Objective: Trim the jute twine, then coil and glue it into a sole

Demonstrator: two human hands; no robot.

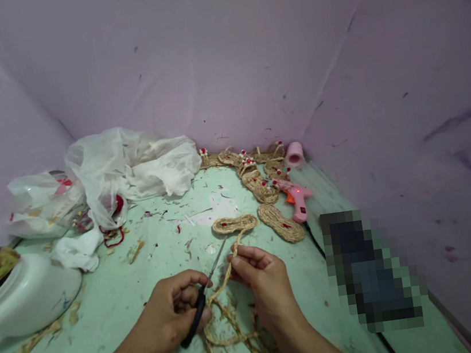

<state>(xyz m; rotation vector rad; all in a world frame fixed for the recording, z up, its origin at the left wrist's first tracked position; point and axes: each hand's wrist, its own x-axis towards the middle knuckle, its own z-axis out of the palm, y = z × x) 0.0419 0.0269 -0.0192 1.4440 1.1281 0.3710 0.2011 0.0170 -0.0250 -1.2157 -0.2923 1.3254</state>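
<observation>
My left hand (179, 308) is closed round the black handle of a pair of scissors (200, 314), its blades pointing up and away. Between thumb and fingers of my right hand (262, 280) is a braided straw cord (236, 247). That cord runs up to a coiled oval straw sole (233, 224) with a small red mark on it. Lower down, the loose braid (233, 339) lies in a tangle below and between my hands. A second coiled straw sole (280, 224) with a red mark rests just to the right.
A pink glue gun (296, 196) with a lit red light lies at right, its black cord trailing forward. Behind are several finished straw pieces (257, 182) and a pink tape roll (294, 154). Plastic bags (130, 164) and a white container (29, 293) stand left; a blurred-out object (373, 271) lies right.
</observation>
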